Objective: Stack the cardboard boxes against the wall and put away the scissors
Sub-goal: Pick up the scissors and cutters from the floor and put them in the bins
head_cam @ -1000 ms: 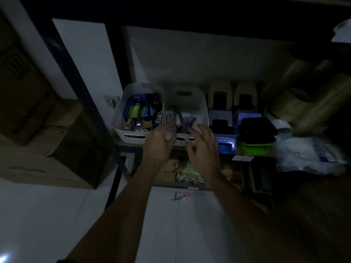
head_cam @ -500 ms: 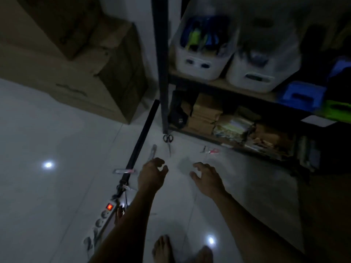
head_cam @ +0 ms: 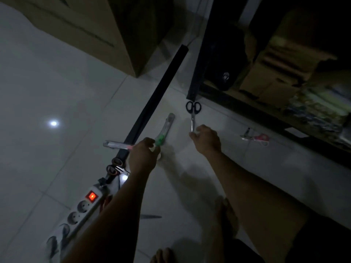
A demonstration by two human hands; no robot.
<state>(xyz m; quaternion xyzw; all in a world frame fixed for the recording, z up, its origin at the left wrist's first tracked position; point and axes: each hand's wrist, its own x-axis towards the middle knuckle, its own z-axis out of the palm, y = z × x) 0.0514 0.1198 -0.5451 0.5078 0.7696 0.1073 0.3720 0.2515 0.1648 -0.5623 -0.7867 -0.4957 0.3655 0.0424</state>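
floor (head_cam: pixel 57 82): glossy pale tile, smooth (it mirrors a lamp)
cardboard box (head_cam: pixel 95 25): matt brown card
black-handled scissors (head_cam: pixel 192 112): shiny metal blades, black plastic loops
power strip (head_cam: pixel 79 209): smooth white plastic
long bar (head_cam: pixel 157 92): matt black

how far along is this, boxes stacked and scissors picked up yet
Done: the cardboard boxes already sit stacked at the upper left. In hand: the right hand is at the blade tip of the black scissors, and the left hand is on the green-handled cutter; neither is lifted yet. Left: the pink scissors by the shelf and the brown-handled scissors near the power strip lie on the floor.
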